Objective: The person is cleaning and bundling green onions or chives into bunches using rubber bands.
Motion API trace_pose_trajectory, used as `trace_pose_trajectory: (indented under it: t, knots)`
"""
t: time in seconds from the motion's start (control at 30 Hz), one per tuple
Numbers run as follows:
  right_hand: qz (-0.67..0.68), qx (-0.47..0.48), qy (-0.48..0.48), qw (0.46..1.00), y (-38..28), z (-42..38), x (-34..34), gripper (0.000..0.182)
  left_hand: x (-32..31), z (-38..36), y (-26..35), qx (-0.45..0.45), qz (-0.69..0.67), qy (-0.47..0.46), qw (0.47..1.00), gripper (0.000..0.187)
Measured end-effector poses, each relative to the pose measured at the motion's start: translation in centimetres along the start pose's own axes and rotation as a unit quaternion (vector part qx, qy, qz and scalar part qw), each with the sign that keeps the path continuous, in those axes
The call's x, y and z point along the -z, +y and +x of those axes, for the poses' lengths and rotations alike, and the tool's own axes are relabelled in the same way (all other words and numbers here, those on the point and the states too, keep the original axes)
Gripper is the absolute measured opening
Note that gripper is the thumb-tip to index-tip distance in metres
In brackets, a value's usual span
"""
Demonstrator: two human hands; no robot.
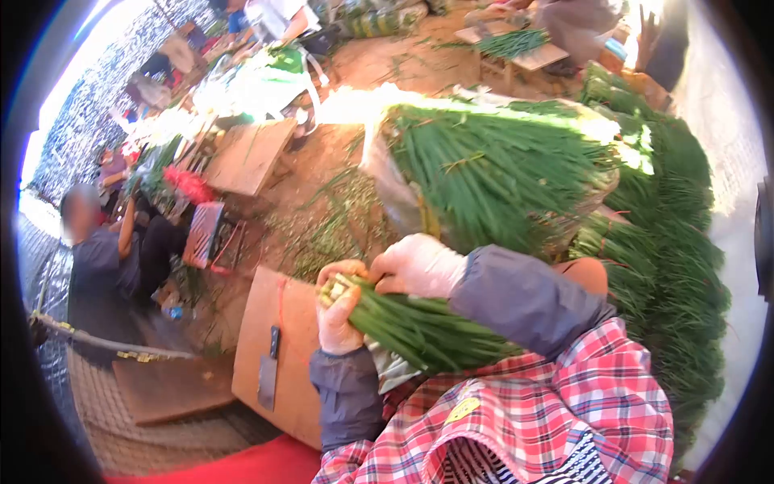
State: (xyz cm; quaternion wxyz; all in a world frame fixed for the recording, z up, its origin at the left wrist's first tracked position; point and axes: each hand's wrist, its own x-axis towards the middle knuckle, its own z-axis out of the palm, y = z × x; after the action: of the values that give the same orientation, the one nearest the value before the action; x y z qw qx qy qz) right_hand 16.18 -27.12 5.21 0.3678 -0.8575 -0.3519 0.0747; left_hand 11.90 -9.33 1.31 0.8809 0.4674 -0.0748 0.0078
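Note:
A bunch of long green chives (427, 327) lies across my lap, its pale root ends pointing left. My left hand (340, 319) is wrapped round the bunch just behind those ends. From above, my right hand (419, 266) has its fingers closed at the top of the same bunch, beside the pale ends; what exactly its fingertips pinch is hidden. Both hands wear thin, whitish gloves. Left of my left hand is a wooden board (278, 355) with a cleaver (268, 367) lying on it.
A large heap of loose chives (500, 169) lies on a sack in front of me. Tied bunches (669, 266) are stacked along the right. A seated person (113, 250) is at the left, near another wooden board (250, 157). More people work at the back.

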Motion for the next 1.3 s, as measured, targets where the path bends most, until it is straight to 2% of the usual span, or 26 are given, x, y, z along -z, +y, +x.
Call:
trace_pose_trajectory:
  t: [0.17,0.27,0.37,0.43,0.53,0.6,0.63,0.67,0.7,0.77,0.8,0.83,0.87,0.9,0.93,1.0,1.1,1.13,1.17,1.23,1.27,1.3]
  knots:
    - [0.007,0.001,-0.018,1.0,1.2,0.1,0.1,0.022,-0.3,-0.1,-0.8,0.015,0.045,-0.035,0.998,0.034]
    - [-0.075,-0.028,-0.007,0.997,-0.1,-0.1,-0.4,0.02,-0.8,0.1,-1.0,0.039,0.044,-0.046,0.997,0.031]
    - [-0.079,-0.007,0.107,0.991,2.1,0.3,-2.6,0.016,-2.1,0.1,-0.6,0.037,0.015,-0.029,0.999,0.028]
    - [-0.109,-0.068,0.127,0.984,1.5,-0.5,-0.3,0.013,-1.5,0.0,-0.8,0.047,0.024,-0.011,0.999,0.026]
    - [-0.112,-0.119,0.2,0.966,4.7,-2.7,1.6,0.013,1.7,0.6,0.1,-0.017,0.013,0.027,0.999,0.031]
    - [-0.195,-0.206,0.102,0.953,7.5,-5.4,2.0,0.021,3.1,0.1,2.1,-0.076,-0.044,0.085,0.992,0.028]
    - [-0.219,-0.287,-0.058,0.931,9.3,-6.8,1.7,0.024,5.7,0.7,2.9,-0.115,-0.027,0.086,0.989,0.027]
    - [-0.251,-0.312,-0.199,0.894,10.9,-8.8,1.1,0.028,7.8,-0.4,3.4,-0.145,-0.043,0.105,0.983,0.026]
    - [-0.245,-0.338,-0.256,0.872,11.3,-10.2,1.1,0.03,7.4,-0.2,4.9,-0.177,-0.058,0.12,0.975,0.026]
    - [-0.204,-0.369,-0.146,0.895,12.5,-11.4,1.8,0.033,7.8,-0.1,6.5,-0.23,-0.086,0.146,0.958,0.025]
    - [-0.109,-0.389,-0.118,0.907,12.0,-11.8,3.2,0.031,8.6,0.0,6.9,-0.249,-0.098,0.155,0.951,0.024]
    - [0.02,-0.391,-0.021,0.92,11.3,-12.4,3.8,0.025,9.5,0.2,7.4,-0.268,-0.11,0.159,0.944,0.024]
    - [0.034,-0.316,0.094,0.943,12.7,-12.9,3.3,0.021,10.9,0.3,7.6,-0.273,-0.095,0.156,0.945,0.025]
    - [0.167,-0.372,0.16,0.899,13.4,-12.5,3.4,0.018,12.4,0.4,7.7,-0.279,-0.083,0.151,0.945,0.027]
    - [0.205,-0.36,0.182,0.892,12.3,-12.1,4.8,0.016,12.6,0.5,7.8,-0.283,-0.074,0.147,0.945,0.029]
    - [0.305,-0.276,0.264,0.872,12.0,-11.9,5.9,0.016,12.9,0.5,7.7,-0.279,-0.081,0.145,0.946,0.029]
    - [0.265,-0.118,0.282,0.915,11.0,-10.5,6.6,0.025,13.1,0.8,7.4,-0.277,-0.097,0.12,0.948,0.029]
    - [0.292,-0.136,0.241,0.915,8.5,-9.9,7.0,0.037,12.7,0.9,7.1,-0.279,-0.102,0.107,0.949,0.029]
    - [0.268,-0.081,0.237,0.93,8.4,-9.0,5.9,0.042,12.3,1.1,6.8,-0.281,-0.109,0.094,0.949,0.029]
    - [0.184,-0.064,0.147,0.97,8.1,-7.7,3.2,0.045,13.3,2.5,5.2,-0.421,-0.021,0.107,0.9,0.028]
    - [0.124,-0.1,0.06,0.985,7.9,-7.4,2.2,0.042,13.7,2.5,5.0,-0.432,-0.03,0.101,0.896,0.028]
    - [0.036,-0.133,0.035,0.99,8.6,-7.4,1.4,0.038,13.0,2.6,5.0,-0.442,-0.038,0.094,0.891,0.028]
